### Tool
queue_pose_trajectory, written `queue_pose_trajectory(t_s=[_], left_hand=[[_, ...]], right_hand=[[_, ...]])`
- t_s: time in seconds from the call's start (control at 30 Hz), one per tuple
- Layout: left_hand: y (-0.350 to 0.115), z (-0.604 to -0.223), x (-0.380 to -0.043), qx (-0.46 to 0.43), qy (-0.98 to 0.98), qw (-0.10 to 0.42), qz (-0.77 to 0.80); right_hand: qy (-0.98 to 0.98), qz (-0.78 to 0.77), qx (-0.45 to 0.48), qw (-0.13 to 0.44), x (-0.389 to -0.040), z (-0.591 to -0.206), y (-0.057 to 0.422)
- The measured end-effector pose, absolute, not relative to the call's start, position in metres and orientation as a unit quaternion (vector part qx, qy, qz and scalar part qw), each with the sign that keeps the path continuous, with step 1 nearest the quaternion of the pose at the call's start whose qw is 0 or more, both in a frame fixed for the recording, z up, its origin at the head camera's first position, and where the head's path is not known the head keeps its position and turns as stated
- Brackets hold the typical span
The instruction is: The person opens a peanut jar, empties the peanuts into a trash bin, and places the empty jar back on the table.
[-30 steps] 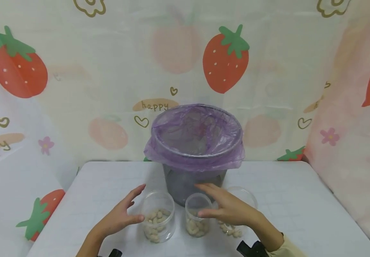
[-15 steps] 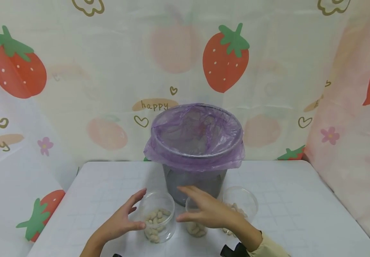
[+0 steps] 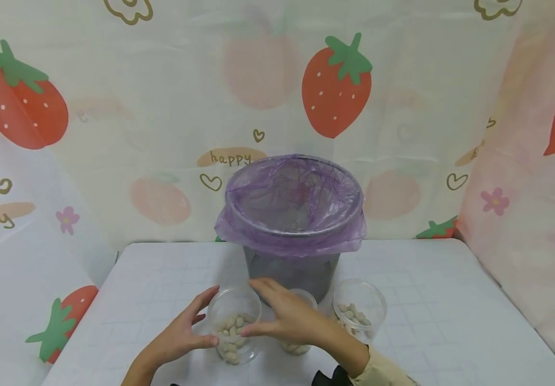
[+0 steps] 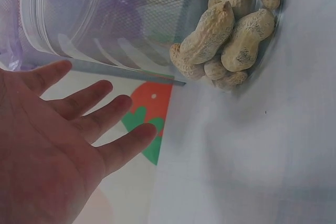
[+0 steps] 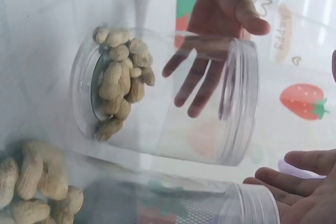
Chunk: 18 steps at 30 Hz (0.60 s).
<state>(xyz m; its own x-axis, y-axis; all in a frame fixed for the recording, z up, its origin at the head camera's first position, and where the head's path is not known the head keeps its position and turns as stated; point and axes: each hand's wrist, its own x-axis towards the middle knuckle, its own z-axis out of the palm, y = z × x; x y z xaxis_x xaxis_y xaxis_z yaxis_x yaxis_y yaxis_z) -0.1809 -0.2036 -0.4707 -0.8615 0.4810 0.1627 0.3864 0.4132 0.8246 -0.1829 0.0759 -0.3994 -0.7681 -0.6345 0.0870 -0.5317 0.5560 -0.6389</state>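
A clear plastic jar (image 3: 234, 301) with peanuts (image 3: 231, 328) in its bottom stands upright at the left of three such jars. My left hand (image 3: 181, 333) is at its left side, fingers spread and thumb toward the front. On the opposite side, my right hand (image 3: 287, 316) is spread too, its thumb overlapping the jar in the head view. It passes in front of the middle jar (image 3: 305, 296), partly hiding it. In the left wrist view, a gap shows between the left fingers and the jar (image 4: 131, 19). Neither hand holds anything.
Behind the jars stands a mesh bin (image 3: 292, 273) lined with a purple plastic bag (image 3: 292, 246). The right jar (image 3: 360, 292), also with peanuts, stands beside the bin's front right. All rest on a white table (image 3: 451, 321) before a strawberry-print cloth (image 3: 171, 107).
My right hand has moved left, from the middle and right jars to the left jar's right side, uncovering the right jar. My left hand stays nearly in place.
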Motion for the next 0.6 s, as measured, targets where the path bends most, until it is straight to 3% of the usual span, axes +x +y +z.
queue_pose_trajectory(t_s=[0.6], left_hand=[[-0.203, -0.472, -0.182, 0.256, 0.827, 0.079, 0.495]], right_hand=[[0.891, -0.374, -0.246, 0.075, -0.168, -0.41, 0.049]])
